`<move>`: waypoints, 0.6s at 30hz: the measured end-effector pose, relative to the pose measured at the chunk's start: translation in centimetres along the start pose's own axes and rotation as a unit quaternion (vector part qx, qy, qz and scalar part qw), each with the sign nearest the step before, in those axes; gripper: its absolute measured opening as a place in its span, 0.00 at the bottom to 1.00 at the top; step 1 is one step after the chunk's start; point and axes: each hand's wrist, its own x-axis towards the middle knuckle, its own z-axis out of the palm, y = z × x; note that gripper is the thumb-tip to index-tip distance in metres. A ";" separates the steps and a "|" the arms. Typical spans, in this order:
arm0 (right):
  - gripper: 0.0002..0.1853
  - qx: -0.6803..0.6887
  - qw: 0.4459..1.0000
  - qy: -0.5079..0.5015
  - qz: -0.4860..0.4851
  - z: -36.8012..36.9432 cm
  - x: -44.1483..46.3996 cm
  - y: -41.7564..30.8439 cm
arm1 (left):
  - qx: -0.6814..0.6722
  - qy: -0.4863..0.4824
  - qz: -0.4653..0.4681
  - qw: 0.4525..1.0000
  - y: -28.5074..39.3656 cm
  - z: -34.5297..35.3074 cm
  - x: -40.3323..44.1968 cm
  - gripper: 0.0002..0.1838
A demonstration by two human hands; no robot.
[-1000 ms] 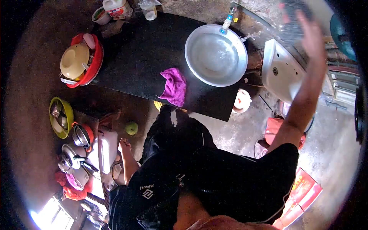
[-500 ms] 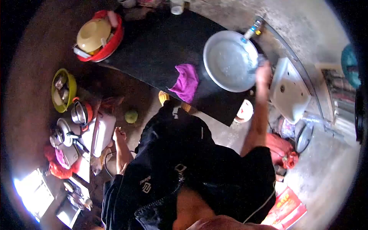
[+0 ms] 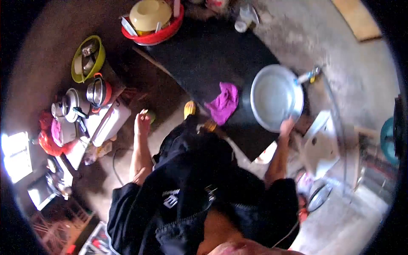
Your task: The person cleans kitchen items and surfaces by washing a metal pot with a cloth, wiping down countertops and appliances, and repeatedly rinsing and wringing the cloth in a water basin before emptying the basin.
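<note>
One metal basin (image 3: 258, 109) and, to its left, one purple cloth (image 3: 225, 104) lie on the black table (image 3: 204, 55); one tap (image 3: 305, 77) reaches over the basin. The right hand (image 3: 287, 126) is at the basin's near rim, its grip too blurred to tell. The left hand (image 3: 142, 123) hangs apart, its grip unclear.
</note>
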 end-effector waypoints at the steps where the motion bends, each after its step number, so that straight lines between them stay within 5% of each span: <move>1: 0.20 0.160 0.986 0.042 0.013 1.0 0.4 -0.7 | 0.011 -0.019 0.003 1.000 -0.1 -2.2 1.9 0.13; 2: 0.19 0.276 0.959 0.064 0.020 0.0 1.2 -1.4 | -0.089 -0.041 0.019 0.995 -0.1 -2.1 0.6 0.11; 3: 0.19 -0.052 0.998 -0.009 -0.019 -3.8 2.2 -1.5 | -0.062 -0.054 -0.006 0.997 -0.1 -3.9 -0.4 0.09; 4: 0.20 0.217 0.976 0.000 0.014 -5.9 5.0 0.2 | -0.041 -0.078 -0.017 0.996 0.2 -5.6 0.8 0.07; 5: 0.21 0.471 0.881 0.025 0.040 -8.0 7.8 1.6 | -0.063 0.013 -0.052 0.997 -0.3 -8.1 1.9 0.06; 8: 0.20 0.527 0.817 0.184 -0.146 -26.5 -9.3 -20.5 | -0.075 0.110 -0.073 0.988 -1.7 -12.5 2.5 0.06; 10: 0.22 0.369 0.872 0.242 -0.214 -26.5 -9.6 -19.3 | -0.091 -0.196 -0.075 0.974 -2.7 -16.9 3.4 0.10; 14: 0.19 -0.033 0.995 0.061 -0.069 -9.1 1.4 -7.8 | -0.071 0.063 -0.135 0.986 -3.7 -18.7 6.1 0.09; 15: 0.19 -0.120 0.991 0.006 -0.051 -5.5 0.8 -6.9 | -0.191 0.075 -0.207 0.957 -3.7 -19.9 7.6 0.08; 16: 0.19 -0.108 0.993 0.006 -0.054 -2.5 0.4 -5.7 | -0.095 0.030 -0.202 0.974 -4.8 -20.4 9.1 0.08; 18: 0.19 0.031 0.996 0.025 -0.081 -1.6 -0.2 -12.6 | -0.045 0.098 -0.040 0.993 -2.0 -11.9 4.6 0.11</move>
